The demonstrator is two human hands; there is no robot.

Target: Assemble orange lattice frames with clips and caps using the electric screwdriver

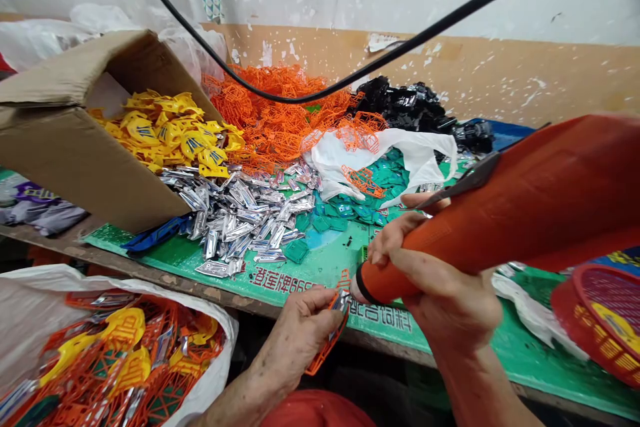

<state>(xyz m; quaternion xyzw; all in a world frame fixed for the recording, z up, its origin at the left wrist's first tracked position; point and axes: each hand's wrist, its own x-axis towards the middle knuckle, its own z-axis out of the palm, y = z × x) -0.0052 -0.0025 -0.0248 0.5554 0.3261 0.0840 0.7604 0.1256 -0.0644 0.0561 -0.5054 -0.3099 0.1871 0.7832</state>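
Observation:
My left hand [306, 327] pinches an orange plastic lattice part [327, 349] with a silver piece on it, just over the table's front edge. Wrapped around a thick orange-red cylindrical tool [500, 213], which looks like an electric screwdriver, is my right hand [440, 280]. The tool slants down to the left, and its pale nose beyond a black ring meets the silver piece. Its very tip is hidden. Behind my hands lie a pile of silver pieces [250, 213] and green plastic pieces [333, 213], some of them in a white bag [425, 147].
A tilted cardboard box [85, 160] spills yellow parts [170, 130]. Orange lattice parts [270, 113] and black parts [410, 107] are heaped along the wall. Assembled pieces fill a white sack [227, 340] at lower left. A red basket [590, 320] stands right. A black cable [380, 57] hangs across.

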